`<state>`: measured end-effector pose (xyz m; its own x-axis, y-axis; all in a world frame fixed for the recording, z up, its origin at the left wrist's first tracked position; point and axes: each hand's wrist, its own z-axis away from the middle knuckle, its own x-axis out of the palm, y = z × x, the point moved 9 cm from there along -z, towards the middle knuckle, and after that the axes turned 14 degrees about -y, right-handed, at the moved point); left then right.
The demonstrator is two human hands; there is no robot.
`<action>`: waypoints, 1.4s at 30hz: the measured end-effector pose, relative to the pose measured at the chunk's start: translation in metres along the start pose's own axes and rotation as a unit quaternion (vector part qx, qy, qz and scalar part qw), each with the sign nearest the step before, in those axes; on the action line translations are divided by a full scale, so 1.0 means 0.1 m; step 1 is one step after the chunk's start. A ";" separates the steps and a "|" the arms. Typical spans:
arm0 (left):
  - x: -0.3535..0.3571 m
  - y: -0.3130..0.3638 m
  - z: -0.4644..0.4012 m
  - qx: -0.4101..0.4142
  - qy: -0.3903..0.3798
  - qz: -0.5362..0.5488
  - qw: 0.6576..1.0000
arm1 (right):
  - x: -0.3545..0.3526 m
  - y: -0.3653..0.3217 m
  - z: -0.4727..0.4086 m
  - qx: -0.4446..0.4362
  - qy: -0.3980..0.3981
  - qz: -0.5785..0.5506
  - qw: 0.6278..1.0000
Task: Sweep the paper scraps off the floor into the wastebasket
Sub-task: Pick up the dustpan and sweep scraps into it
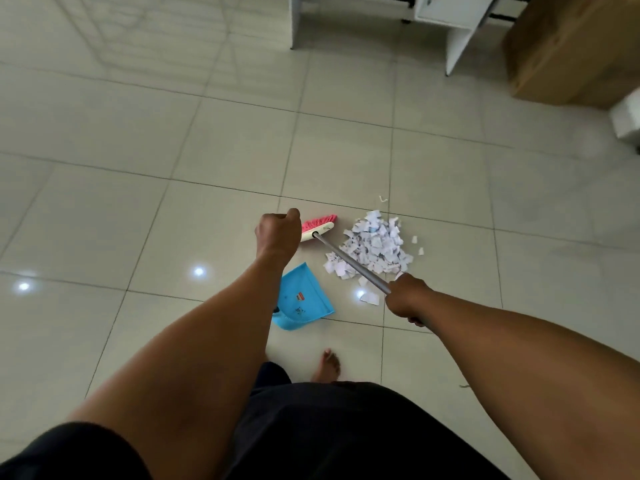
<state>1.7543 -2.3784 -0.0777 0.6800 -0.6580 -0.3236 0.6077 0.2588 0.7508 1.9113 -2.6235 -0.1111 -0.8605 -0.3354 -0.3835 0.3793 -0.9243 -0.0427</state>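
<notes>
The paper scraps (372,247) lie heaped on the floor (138,133), none yet in the blue dustpan (303,299) beside them. Right hand (407,299) is clamped on the broom (349,261); left hand (277,233) fisted, apparently around the dustpan's handle. No wastebasket visible.

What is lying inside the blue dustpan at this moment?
The blue plastic dustpan shows only a small label and a few dark specks, no white paper scraps. Its rear left part is hidden behind the left forearm.

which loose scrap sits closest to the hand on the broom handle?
The larger white scrap just left of the right hand, below the main pile. The other strays lie at the pile's right edge and beyond its far side, well away from that hand.
</notes>
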 end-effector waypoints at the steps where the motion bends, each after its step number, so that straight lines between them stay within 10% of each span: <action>1: 0.09 0.03 0.00 0.000 -0.004 -0.001 1.000 | 0.00 0.09 0.01 0.003 0.002 -0.003 1.000; 22: 0.04 0.39 -0.67 0.039 -0.128 -0.078 0.988 | 0.51 -0.79 0.14 0.009 0.032 -0.281 0.959; 33: 0.08 0.31 -0.93 0.091 -0.323 -0.091 0.938 | 0.93 -1.28 0.48 0.082 0.079 -0.531 0.840; 42: 0.22 0.31 -1.18 0.095 -0.304 -0.185 0.930 | 0.93 -1.16 0.68 0.147 0.117 -0.668 0.720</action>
<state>1.8362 -2.3013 -0.1296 0.0461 -0.9703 -0.2376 0.6304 -0.1562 0.7604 1.7638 -2.5595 -0.0792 -0.2973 0.8965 -0.3284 -0.8519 -0.4044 -0.3328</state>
